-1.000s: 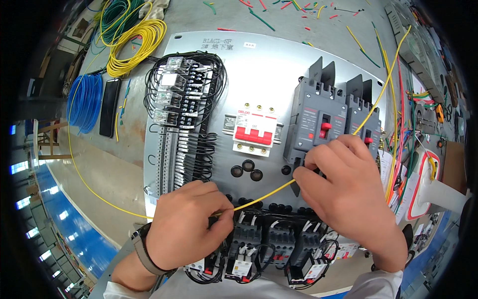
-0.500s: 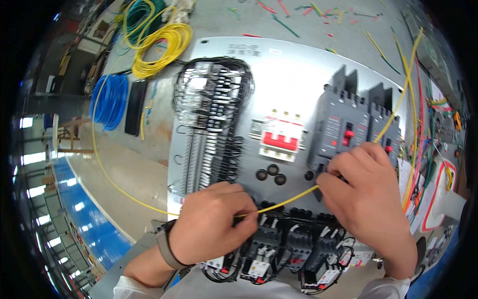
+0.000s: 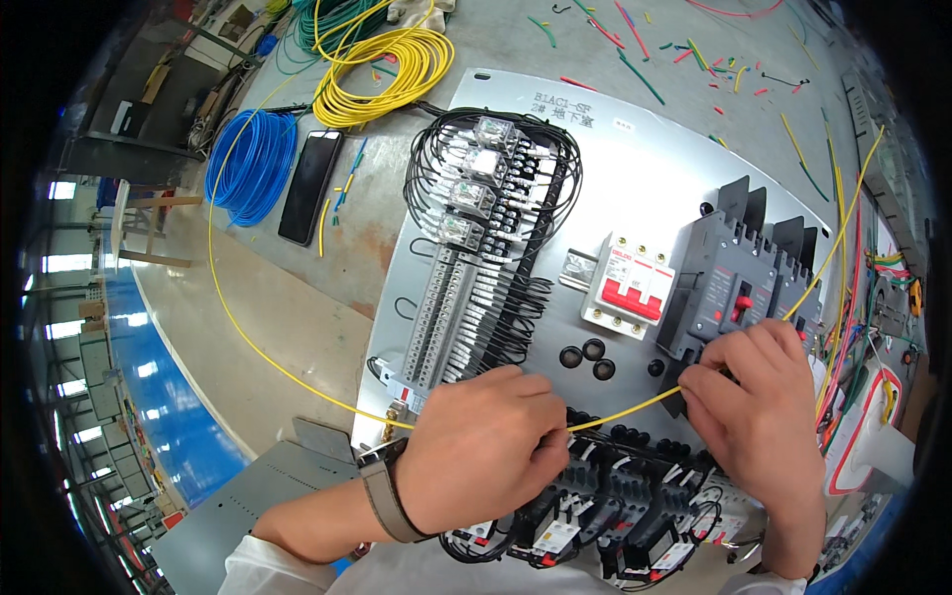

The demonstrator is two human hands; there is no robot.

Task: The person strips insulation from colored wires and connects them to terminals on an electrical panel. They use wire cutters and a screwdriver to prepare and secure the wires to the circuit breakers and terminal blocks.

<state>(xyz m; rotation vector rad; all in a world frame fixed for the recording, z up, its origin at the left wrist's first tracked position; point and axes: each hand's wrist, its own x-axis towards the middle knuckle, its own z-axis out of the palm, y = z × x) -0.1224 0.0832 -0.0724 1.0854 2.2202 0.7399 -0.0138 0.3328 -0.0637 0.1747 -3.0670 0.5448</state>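
Observation:
Both hands pinch one yellow wire (image 3: 627,409), which runs between them over the lower part of a metal mounting plate (image 3: 506,94). My left hand (image 3: 486,451) grips it near the bottom row of contactors (image 3: 585,516); from there the wire loops left toward the yellow coil (image 3: 426,64). With closed fingers, my right hand (image 3: 749,397) holds the wire just below the grey moulded-case breakers (image 3: 724,278), and its free end rises past them to the upper right. Between and beyond the hands sits a white breaker with red levers (image 3: 630,288).
Relays (image 3: 471,198) and a terminal strip (image 3: 441,317) with black wires line the plate's left side. Several black round caps (image 3: 592,349) lie on it. A blue coil (image 3: 253,169) and a phone (image 3: 309,188) lie left; wire scraps (image 3: 645,79) are scattered at the back.
The view has shifted, so the plate and both hands appear farther right. Both hands keep their pinch on the yellow wire, and the span between them looks much the same.

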